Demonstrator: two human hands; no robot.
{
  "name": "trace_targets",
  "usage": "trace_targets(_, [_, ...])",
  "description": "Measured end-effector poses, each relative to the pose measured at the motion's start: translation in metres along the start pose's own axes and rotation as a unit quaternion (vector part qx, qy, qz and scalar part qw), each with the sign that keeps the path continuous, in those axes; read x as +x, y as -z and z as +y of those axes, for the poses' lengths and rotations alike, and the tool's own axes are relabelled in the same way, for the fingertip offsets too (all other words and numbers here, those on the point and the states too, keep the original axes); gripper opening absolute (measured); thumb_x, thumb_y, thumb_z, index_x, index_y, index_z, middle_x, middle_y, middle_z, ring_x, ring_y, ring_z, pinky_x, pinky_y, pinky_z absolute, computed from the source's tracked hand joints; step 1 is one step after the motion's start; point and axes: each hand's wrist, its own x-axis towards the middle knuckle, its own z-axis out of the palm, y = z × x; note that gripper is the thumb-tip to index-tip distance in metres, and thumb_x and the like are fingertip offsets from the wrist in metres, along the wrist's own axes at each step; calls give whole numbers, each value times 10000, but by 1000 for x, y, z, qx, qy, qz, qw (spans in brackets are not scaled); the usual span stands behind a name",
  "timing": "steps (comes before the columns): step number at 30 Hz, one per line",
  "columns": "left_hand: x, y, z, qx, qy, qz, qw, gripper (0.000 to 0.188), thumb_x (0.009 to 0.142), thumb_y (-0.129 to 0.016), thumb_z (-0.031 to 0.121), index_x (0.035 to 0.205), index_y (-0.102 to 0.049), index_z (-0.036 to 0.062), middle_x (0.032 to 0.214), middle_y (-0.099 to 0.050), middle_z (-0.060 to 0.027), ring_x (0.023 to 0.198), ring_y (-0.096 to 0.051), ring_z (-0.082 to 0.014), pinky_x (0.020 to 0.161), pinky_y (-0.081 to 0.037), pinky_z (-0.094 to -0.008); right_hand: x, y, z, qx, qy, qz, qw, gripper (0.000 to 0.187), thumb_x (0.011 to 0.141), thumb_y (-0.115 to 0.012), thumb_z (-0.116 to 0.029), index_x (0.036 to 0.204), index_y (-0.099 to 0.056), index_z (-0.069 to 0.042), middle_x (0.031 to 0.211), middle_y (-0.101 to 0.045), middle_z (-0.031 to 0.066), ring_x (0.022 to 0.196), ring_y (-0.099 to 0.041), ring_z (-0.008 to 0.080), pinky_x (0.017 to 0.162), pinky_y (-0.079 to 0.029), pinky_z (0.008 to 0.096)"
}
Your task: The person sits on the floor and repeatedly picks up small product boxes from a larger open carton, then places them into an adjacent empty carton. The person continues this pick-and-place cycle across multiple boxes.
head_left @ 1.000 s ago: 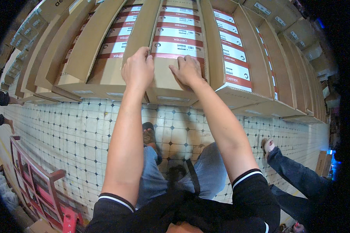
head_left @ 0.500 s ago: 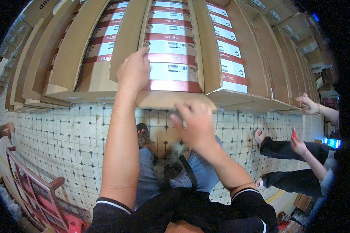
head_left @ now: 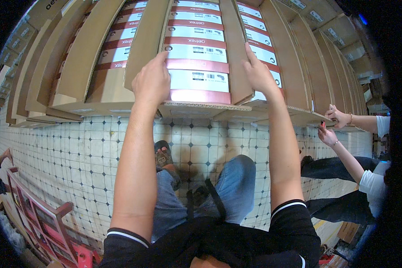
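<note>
Between the left flap and the right flap, both brown card: an open carton with one line of white and red boxes inside.

Left hand at the left flap, near its front end, with fingers bent at the edge. Thumb hidden, so cannot tell about a real pinch. Right hand at the right flap, forefinger out straight along the edge, other fingers bent. Neither flat open nor a full fist; cannot tell about a firm hold there either.

For good work with the flaps, probably best to mind both sides together and push gently outward. Use soft, even pushes, for fear of a bend or tear at the fold. Watch out for the cut card edges, maybe rough on skin. Try not to bump the front flap, just below the nearest box.

Now for place: white and red boxes straight ahead, between both hands, in a line going away from the body. Nearest one just beside the left hand. Right hand on the outer side of the right flap, over the next carton's boxes.
</note>
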Motion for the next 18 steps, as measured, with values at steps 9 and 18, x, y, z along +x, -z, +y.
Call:
trace_targets(9, [0, 3, 5, 8, 5, -5, 1000, 367, 989, -428, 209, 1303, -613, 166, 1184, -693, -134, 1099, -648, -360, 933, -493, -489, -14, -6, -4, 11, -22, 50, 998, 626, 944, -399, -375, 1545, -359, -210, 1038, -675, 320, 1000, -652, 476, 944, -485, 483])
trace_targets(18, [3, 2, 5, 3, 5, -8, 1000, 368, 973, -452, 201, 1301, -618, 175, 1190, -692, -132, 1103, -649, -352, 935, -494, -483, -17, -11, -3, 11, -1, 74, 997, 617, 957, -394, -373, 1539, -368, -168, 1030, -683, 302, 961, -660, 470, 902, -494, 481])
